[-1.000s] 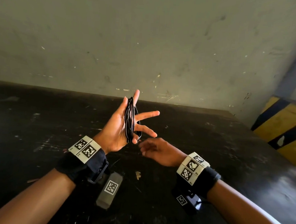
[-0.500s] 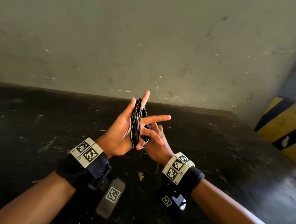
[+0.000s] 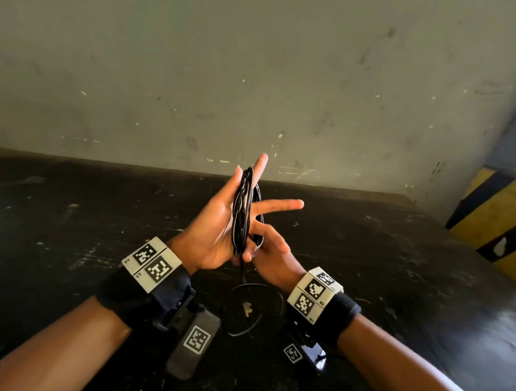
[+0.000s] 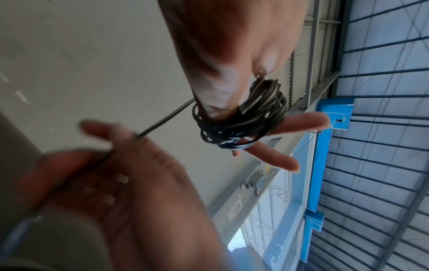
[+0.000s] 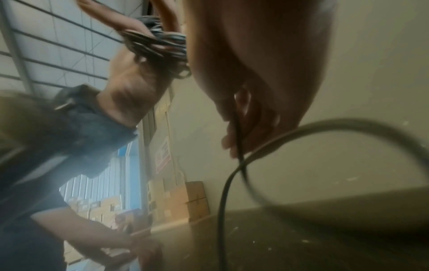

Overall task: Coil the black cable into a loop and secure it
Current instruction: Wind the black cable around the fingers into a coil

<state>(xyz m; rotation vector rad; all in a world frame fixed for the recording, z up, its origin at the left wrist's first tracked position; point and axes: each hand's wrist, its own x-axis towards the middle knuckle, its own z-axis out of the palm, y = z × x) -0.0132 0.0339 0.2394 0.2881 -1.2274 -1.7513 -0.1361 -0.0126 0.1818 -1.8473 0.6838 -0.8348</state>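
My left hand (image 3: 215,226) is raised, its fingers straight and spread. The black cable's coil (image 3: 243,212) is wound around those fingers in several turns, and shows again in the left wrist view (image 4: 243,121) and blurred in the right wrist view (image 5: 157,44). My right hand (image 3: 272,256) sits just behind and below the coil. It pinches the free strand (image 4: 164,119) that runs out of the coil. Slack cable hangs under both hands in a loose loop (image 3: 256,307) over the table, seen close up as a ring (image 5: 348,128).
Below my hands is a dark, scuffed table (image 3: 68,214) with a small pale scrap (image 3: 246,309) on it. A grey wall (image 3: 258,74) stands at its far edge. A yellow and black striped barrier (image 3: 502,228) is at the right.
My right hand has come in from the right to just behind the coil's lower end. A slack loop now shows below the hands. The left hand has stayed up with the coil.
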